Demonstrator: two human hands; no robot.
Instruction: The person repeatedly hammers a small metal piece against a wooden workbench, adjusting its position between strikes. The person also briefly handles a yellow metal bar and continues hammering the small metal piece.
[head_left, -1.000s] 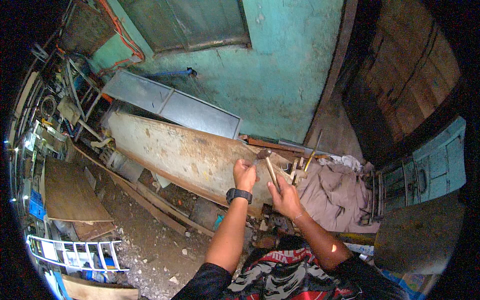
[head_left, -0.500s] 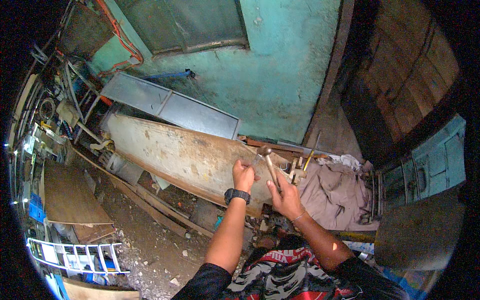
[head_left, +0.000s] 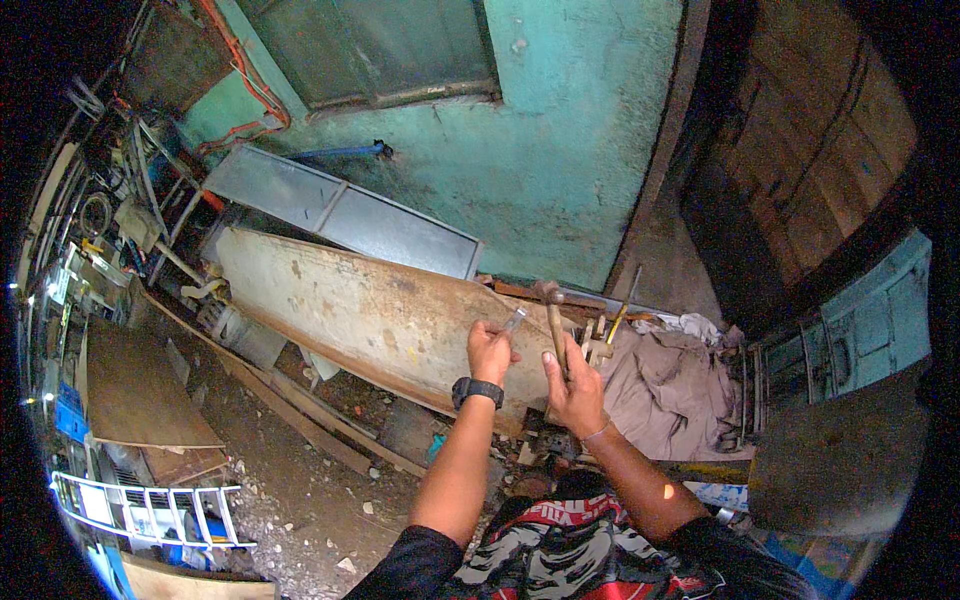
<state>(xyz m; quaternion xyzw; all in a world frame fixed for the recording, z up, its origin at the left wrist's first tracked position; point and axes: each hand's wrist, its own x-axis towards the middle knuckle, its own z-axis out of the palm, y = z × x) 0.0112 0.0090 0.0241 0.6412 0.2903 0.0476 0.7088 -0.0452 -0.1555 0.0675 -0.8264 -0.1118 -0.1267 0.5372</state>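
Note:
My left hand (head_left: 489, 354), with a dark watch on its wrist, is closed on a small shiny flat metal piece (head_left: 516, 319). One end pokes up past the thumb; the rest is hidden in the fist. In my right hand (head_left: 577, 400) is a hammer (head_left: 557, 330), gripped by its wooden handle. The brown, rusty-looking hammer head (head_left: 549, 292) is up, to the right of the metal piece and apart from it. Both hands are over the right end of a long, worn, stained board (head_left: 350, 300).
A metal-framed grey panel (head_left: 400, 230) lies behind the board against the green wall (head_left: 580, 150). Crumpled brownish cloth (head_left: 670, 390) is on the right, beside small wooden pieces (head_left: 597, 345). Rubble covers the floor (head_left: 300, 490); a white ladder-like rack (head_left: 150, 512) stands lower left.
The hammer head has moved up and to the right, away from the metal piece, and the handle is more upright. My left hand has stayed nearly in place.

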